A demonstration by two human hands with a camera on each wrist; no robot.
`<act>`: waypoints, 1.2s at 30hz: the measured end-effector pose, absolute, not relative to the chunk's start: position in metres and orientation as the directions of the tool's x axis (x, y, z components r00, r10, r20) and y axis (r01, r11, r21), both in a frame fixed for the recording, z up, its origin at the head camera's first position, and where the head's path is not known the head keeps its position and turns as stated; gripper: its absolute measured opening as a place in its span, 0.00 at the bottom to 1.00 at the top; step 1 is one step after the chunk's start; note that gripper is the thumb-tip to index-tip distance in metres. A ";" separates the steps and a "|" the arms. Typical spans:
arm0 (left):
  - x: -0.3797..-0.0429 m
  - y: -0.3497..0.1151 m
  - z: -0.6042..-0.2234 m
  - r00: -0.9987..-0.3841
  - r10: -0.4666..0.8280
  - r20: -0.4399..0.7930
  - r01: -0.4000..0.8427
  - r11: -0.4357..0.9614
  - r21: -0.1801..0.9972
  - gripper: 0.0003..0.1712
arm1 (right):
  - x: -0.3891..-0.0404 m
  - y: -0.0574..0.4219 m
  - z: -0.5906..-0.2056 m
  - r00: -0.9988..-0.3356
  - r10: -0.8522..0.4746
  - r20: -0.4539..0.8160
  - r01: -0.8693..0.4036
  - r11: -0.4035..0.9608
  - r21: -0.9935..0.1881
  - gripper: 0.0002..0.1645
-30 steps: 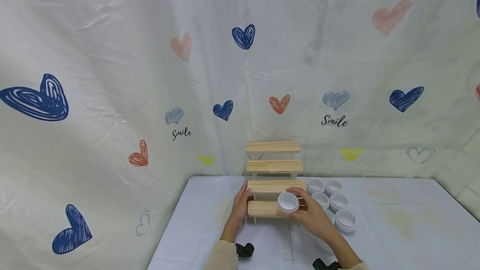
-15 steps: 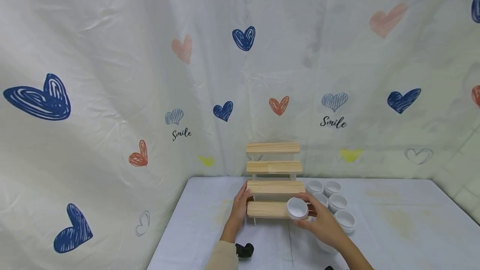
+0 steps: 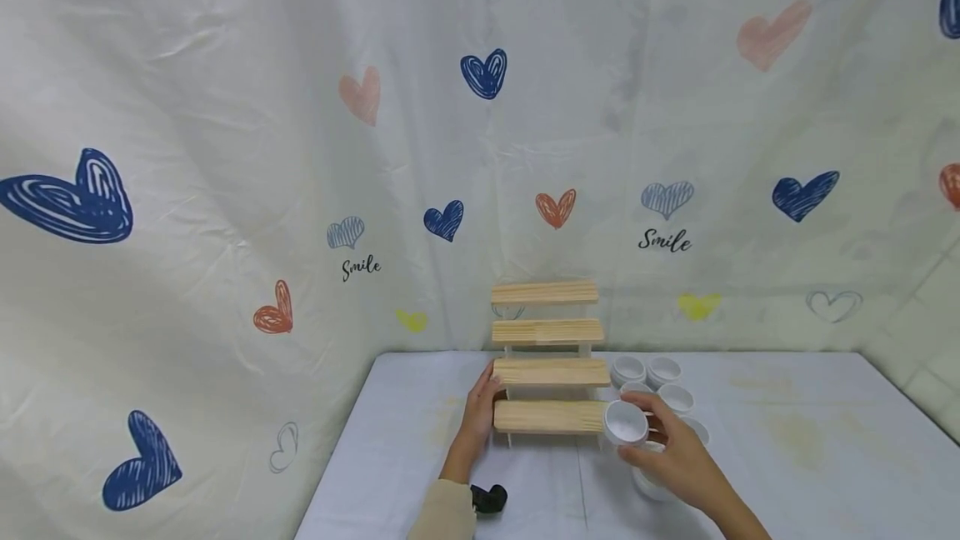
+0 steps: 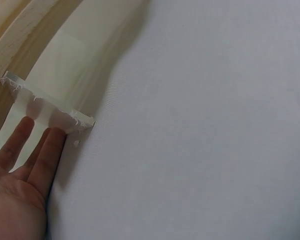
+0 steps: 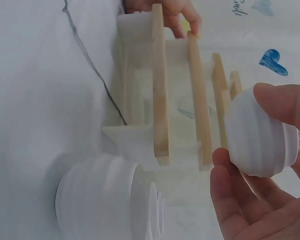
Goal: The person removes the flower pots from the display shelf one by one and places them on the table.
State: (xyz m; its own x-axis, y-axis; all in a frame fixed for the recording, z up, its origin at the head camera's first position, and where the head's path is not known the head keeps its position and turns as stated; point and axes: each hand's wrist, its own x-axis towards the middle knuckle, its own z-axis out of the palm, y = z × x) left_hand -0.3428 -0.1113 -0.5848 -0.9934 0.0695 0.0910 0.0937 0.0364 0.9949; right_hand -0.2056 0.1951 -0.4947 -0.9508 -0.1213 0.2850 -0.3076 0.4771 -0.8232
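Observation:
A small white ribbed cup (image 3: 626, 423) is pinched between the thumb and fingers of my right hand (image 3: 681, 458), its mouth facing the head camera. It overlaps the right end of the lowest step of a four-tier wooden shelf (image 3: 550, 417). In the right wrist view the cup (image 5: 260, 137) is held off the table, with the shelf's steps behind it. My left hand (image 3: 478, 413) rests against the shelf's left side. The left wrist view shows its straight fingers (image 4: 49, 157) touching the pale side panel (image 4: 47, 102).
Several white cups (image 3: 663, 371) stand grouped to the right of the shelf, partly hidden by my right hand. Nearer me, white cups (image 5: 97, 200) lie close below the held one. A black object (image 3: 489, 499) sits by the left sleeve. Behind the table hangs a heart-printed cloth (image 3: 555, 123).
My right hand has moved right with the cup, from in front of the lowest step to its right end. The left hand has stayed against the shelf.

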 end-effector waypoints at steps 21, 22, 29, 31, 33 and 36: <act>-0.341 -0.110 -0.583 -0.995 0.064 0.079 0.081 0.023 0.996 0.34 | -0.185 0.238 -0.511 -0.942 -0.029 0.334 -0.286 0.586 -0.758 0.41; -0.341 -0.110 -0.583 -0.995 0.066 0.082 0.083 0.022 0.996 0.34 | -0.184 0.240 -0.511 -0.944 -0.021 0.329 -0.277 0.592 -0.757 0.41; -0.338 -0.109 -0.580 -0.993 0.074 0.091 0.094 0.038 0.995 0.36 | -0.177 0.251 -0.514 -0.972 0.025 0.234 -0.171 0.606 -0.777 0.43; -0.338 -0.109 -0.580 -0.993 0.069 0.091 0.094 0.035 0.995 0.35 | -0.175 0.254 -0.516 -0.971 0.036 0.237 -0.168 0.603 -0.780 0.43; -0.337 -0.110 -0.579 -0.993 0.068 0.093 0.095 0.033 0.995 0.35 | -0.174 0.256 -0.518 -0.964 0.043 0.263 -0.184 0.605 -0.775 0.43; -0.337 -0.110 -0.578 -0.993 0.067 0.093 0.095 0.028 0.995 0.36 | -0.171 0.261 -0.522 -0.958 0.050 0.282 -0.192 0.616 -0.764 0.42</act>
